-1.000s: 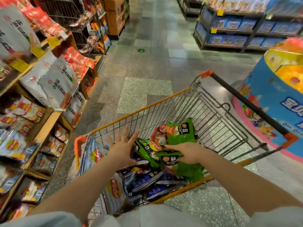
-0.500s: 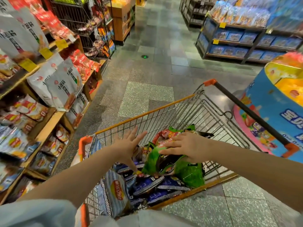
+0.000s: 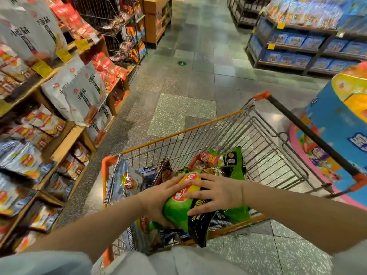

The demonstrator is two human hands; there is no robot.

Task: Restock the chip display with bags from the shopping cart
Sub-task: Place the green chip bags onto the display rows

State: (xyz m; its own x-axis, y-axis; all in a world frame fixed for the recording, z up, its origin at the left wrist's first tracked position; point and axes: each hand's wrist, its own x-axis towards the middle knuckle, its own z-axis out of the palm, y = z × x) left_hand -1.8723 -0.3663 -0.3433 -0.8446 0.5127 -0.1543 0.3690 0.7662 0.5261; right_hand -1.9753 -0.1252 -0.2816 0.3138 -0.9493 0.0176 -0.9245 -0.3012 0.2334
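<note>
Cart: wire shopping cart [image 3: 234,135] with orange rim and corners, black handle, standing on the speckled tile floor [image 3: 178,108].
In cart: green chip bags [image 3: 234,163], blue-striped chip bags [image 3: 127,179], piled together.
Left shelves: wooden chip display [image 3: 65,147] with blue and white bags on tilted tiers.
On floor, right: round blue promotional stand [image 3: 337,135].
</note>
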